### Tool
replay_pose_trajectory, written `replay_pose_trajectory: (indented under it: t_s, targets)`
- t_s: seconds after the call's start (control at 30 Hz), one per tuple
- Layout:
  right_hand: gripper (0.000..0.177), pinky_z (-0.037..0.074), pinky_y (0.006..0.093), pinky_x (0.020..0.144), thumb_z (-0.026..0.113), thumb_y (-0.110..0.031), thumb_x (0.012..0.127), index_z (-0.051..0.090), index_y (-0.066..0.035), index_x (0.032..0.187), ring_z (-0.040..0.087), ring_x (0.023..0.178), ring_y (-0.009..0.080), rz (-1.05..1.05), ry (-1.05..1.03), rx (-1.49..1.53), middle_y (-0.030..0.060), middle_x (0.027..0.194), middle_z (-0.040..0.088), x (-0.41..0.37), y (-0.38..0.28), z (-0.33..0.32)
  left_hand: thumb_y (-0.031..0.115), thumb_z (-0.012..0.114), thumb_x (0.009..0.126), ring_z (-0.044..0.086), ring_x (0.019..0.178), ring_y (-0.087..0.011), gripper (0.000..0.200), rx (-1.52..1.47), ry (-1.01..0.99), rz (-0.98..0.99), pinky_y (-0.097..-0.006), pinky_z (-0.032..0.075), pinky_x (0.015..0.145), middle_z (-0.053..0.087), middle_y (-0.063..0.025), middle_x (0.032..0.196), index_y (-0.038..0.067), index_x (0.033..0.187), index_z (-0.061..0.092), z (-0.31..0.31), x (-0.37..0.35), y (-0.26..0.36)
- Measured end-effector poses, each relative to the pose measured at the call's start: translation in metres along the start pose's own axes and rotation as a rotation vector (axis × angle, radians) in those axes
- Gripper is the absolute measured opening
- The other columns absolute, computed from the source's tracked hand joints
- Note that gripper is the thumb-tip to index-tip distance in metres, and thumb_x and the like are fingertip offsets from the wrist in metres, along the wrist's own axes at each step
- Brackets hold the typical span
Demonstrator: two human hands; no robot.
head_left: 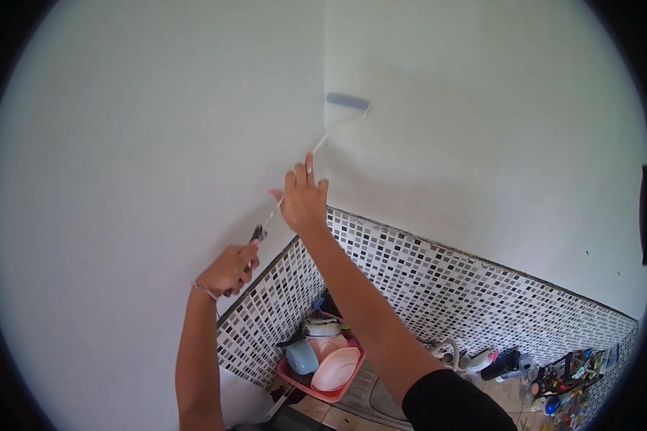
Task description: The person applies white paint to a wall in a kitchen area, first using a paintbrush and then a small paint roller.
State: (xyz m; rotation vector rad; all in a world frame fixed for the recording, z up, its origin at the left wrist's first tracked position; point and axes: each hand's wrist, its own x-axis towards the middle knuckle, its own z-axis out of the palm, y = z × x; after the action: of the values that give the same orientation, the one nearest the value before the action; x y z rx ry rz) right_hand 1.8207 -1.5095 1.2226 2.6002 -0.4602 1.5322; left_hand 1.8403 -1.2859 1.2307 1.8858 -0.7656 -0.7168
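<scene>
Left grip [228, 270] holds the roller's handle [259, 233]; right grip [305, 204] covers its rod [328, 134], fingers [300, 174] extended, clasp unclear. Above both, the head [348, 101] is at the wall [467, 144]; below, a basin [328, 396].

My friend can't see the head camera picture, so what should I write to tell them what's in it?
A left hand grips a roller by its handle, with a right hand at its thin rod, near a corner of pale walls. Below are mosaic tiles and a red basin of dishes.
</scene>
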Motion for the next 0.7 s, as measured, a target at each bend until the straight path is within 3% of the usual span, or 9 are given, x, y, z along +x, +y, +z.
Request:
replay_pose_trajectory:
  t_s: [0.13, 0.23, 0.37, 0.47, 0.53, 0.63, 0.7]
  targets:
    - [0.043, 0.041, 0.0620, 0.085, 0.062, -0.043, 0.094, 0.061, -0.001, 0.106, 0.030, 0.150, 0.0381, -0.021, -0.063, -0.050, 0.0197, 0.136, 0.053, -0.093, 0.004, 0.039, 0.055, 0.047, 0.102, 0.036, 0.039, -0.0099, 0.057, -0.077, -0.080, -0.056, -0.0274, 0.031, 0.036, 0.043, 0.0005, 0.053, 0.007, 0.072, 0.051, 0.033, 0.015, -0.105]
    - [0.042, 0.040, 0.0632, 0.086, 0.061, -0.041, 0.095, 0.060, -0.001, 0.107, 0.027, 0.151, 0.0385, 0.026, -0.166, -0.003, 0.0197, 0.137, 0.053, -0.138, 0.002, 0.055, 0.053, 0.048, 0.103, 0.036, 0.040, -0.0093, 0.055, -0.057, -0.085, -0.144, -0.0279, 0.030, 0.036, 0.042, 0.0012, 0.053, 0.008, 0.070, 0.050, 0.055, 0.002, -0.127]
    - [0.039, 0.041, 0.0607, 0.087, 0.063, -0.039, 0.094, 0.060, -0.002, 0.106, 0.029, 0.150, 0.0374, 0.005, -0.038, -0.007, 0.0191, 0.134, 0.054, -0.108, 0.002, 0.046, 0.052, 0.048, 0.103, 0.036, 0.039, -0.0089, 0.056, -0.101, -0.067, -0.074, -0.0274, 0.030, 0.036, 0.043, 0.0009, 0.053, 0.008, 0.070, 0.050, 0.042, 0.008, -0.109]
    - [0.039, 0.041, 0.0587, 0.088, 0.062, -0.038, 0.095, 0.060, -0.001, 0.107, 0.029, 0.151, 0.0353, 0.008, 0.027, 0.000, 0.0183, 0.135, 0.054, -0.044, 0.001, 0.021, 0.054, 0.046, 0.103, 0.036, 0.038, -0.0085, 0.056, -0.061, -0.001, -0.014, -0.0267, 0.028, 0.035, 0.043, 0.0014, 0.053, 0.007, 0.071, 0.049, 0.026, 0.008, -0.050]
    - [0.038, 0.042, 0.0592, 0.089, 0.062, -0.037, 0.095, 0.060, -0.001, 0.109, 0.027, 0.151, 0.0345, 0.031, -0.059, 0.014, 0.0179, 0.137, 0.054, -0.015, 0.001, 0.003, 0.054, 0.045, 0.104, 0.036, 0.038, -0.0089, 0.057, -0.064, -0.049, -0.012, -0.0270, 0.029, 0.035, 0.042, 0.0015, 0.052, 0.008, 0.070, 0.048, 0.013, 0.009, -0.020]
    - [0.040, 0.042, 0.0605, 0.091, 0.061, -0.037, 0.095, 0.061, -0.001, 0.111, 0.025, 0.152, 0.0341, 0.026, -0.054, -0.003, 0.0182, 0.138, 0.054, -0.026, 0.005, 0.014, 0.054, 0.045, 0.103, 0.038, 0.039, -0.0101, 0.056, -0.088, -0.058, -0.046, -0.0271, 0.029, 0.035, 0.042, 0.0007, 0.052, 0.010, 0.069, 0.047, 0.021, 0.015, -0.030]
    - [0.042, 0.041, 0.0623, 0.093, 0.060, -0.038, 0.096, 0.061, 0.000, 0.112, 0.024, 0.152, 0.0345, 0.021, -0.061, -0.001, 0.0190, 0.138, 0.054, -0.060, 0.010, 0.031, 0.055, 0.045, 0.103, 0.039, 0.038, -0.0108, 0.056, -0.076, -0.068, -0.002, -0.0273, 0.030, 0.035, 0.043, 0.0004, 0.052, 0.010, 0.069, 0.048, 0.037, 0.024, -0.074]
